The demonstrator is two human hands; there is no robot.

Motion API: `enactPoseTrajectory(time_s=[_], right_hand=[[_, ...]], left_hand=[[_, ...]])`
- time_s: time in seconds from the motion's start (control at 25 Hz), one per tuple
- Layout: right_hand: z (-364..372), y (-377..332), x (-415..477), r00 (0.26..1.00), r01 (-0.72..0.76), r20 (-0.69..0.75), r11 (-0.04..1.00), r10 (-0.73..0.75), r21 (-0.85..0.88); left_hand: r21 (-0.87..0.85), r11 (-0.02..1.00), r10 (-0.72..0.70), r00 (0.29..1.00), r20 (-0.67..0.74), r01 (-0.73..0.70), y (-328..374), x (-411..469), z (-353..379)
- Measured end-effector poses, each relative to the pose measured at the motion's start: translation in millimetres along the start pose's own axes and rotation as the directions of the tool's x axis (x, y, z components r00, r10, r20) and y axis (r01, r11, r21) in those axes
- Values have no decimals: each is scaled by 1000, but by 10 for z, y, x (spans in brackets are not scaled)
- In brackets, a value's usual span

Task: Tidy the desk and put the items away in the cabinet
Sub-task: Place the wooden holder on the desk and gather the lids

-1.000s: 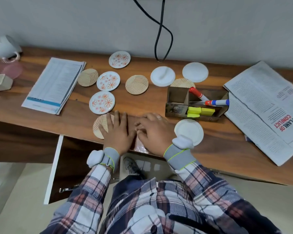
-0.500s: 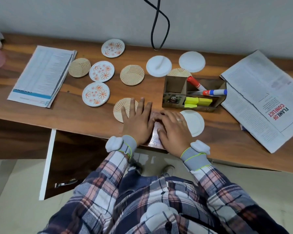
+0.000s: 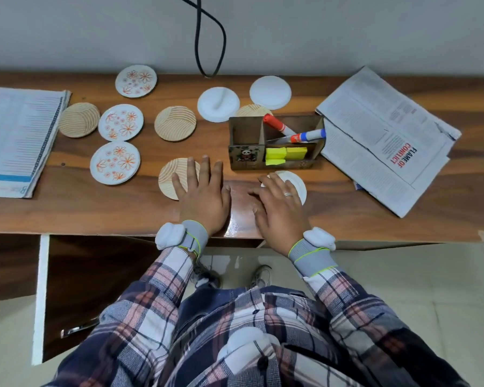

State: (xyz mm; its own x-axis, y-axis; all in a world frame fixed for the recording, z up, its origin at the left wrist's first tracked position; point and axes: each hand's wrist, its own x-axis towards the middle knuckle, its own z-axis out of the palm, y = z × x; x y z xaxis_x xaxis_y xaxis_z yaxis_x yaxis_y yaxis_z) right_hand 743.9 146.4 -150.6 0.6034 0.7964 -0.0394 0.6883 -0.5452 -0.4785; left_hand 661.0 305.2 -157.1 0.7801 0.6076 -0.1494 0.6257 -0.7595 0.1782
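Observation:
Several round coasters lie scattered on the wooden desk [image 3: 95, 208]: flower-patterned ones [image 3: 115, 162], striped beige ones [image 3: 175, 127] and plain white ones [image 3: 270, 92]. My left hand [image 3: 203, 191] lies flat, fingers spread, partly over a striped beige coaster [image 3: 166, 178]. My right hand [image 3: 277, 208] rests flat beside it, its fingers over the edge of a white coaster [image 3: 296, 182]. Neither hand grips anything. A wooden organiser [image 3: 246, 148] with markers [image 3: 308, 135] and yellow sticky notes [image 3: 287, 153] stands just beyond my hands.
A folded newspaper [image 3: 380, 135] lies at the right, a printed booklet [image 3: 17, 141] at the left. A black cable [image 3: 207, 37] hangs down the wall. Below the desk's left front an open cabinet door [image 3: 41, 297] stands out, with the dark cabinet inside [image 3: 95, 275] behind it.
My hands have slid apart, the left onto the striped coaster and the right onto the white one. The view has shifted right, and the mug at the far left has left the frame.

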Motion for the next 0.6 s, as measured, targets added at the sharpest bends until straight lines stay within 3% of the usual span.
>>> enactPoseTrajectory(time_s=[0.4,0.6], right_hand=[[-155,77,-35,1000,-15,1,997,15,80],[-352,159,-44,982,-99,-140,980,124,172]], left_hand=[[-98,994,44,997,-59,-50,192,-35,-61],[-306,950,16,993,-118,-51,400,67,-197]])
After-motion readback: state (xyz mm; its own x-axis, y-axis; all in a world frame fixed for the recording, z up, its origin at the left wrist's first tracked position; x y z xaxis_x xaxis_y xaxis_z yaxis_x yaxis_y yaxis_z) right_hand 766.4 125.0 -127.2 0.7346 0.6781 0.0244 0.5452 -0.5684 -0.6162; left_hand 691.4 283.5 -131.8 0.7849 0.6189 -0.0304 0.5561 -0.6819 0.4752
